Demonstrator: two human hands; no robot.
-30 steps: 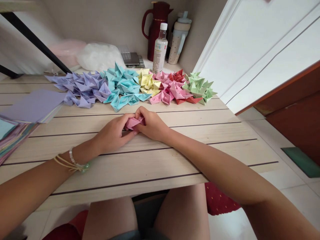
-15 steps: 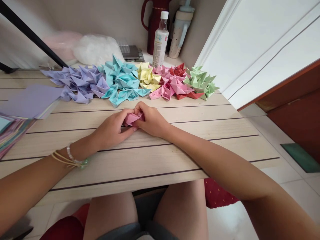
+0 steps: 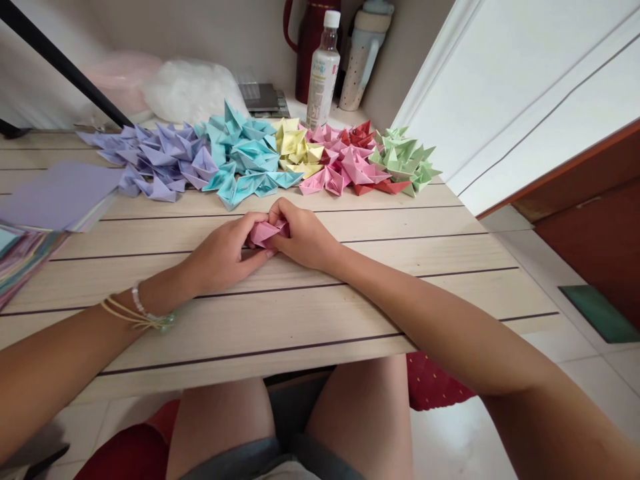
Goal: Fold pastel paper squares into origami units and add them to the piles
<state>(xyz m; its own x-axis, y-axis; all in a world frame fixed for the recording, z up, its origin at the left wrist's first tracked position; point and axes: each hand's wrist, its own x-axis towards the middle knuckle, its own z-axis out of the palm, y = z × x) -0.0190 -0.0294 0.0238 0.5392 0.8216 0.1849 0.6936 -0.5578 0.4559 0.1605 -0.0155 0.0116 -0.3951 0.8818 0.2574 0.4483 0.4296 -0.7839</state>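
Between my two hands is a piece of folded pink paper (image 3: 265,233), held just above or on the slatted table; its full shape is partly covered by fingers. My left hand (image 3: 227,250), with bracelets at its wrist, is closed round the paper's left side. My right hand (image 3: 306,237) pinches its right side, thumb in front and fingers curled behind. Beyond the hands lie folded paper boats in groups: purple (image 3: 160,160), blue (image 3: 245,157), yellow (image 3: 295,147), pink (image 3: 357,163), red (image 3: 360,133) and green (image 3: 405,160).
A stack of coloured paper sheets (image 3: 55,193) lies at the table's left. Behind the boats stand a clear bottle (image 3: 323,77), a dark red jug (image 3: 306,57) and a pale tumbler (image 3: 364,60). A white plastic bag (image 3: 193,90) sits at the back left.
The view has tilted slightly, so the table items sit a little higher. Both hands keep hold of the pink paper in nearly the same pose.
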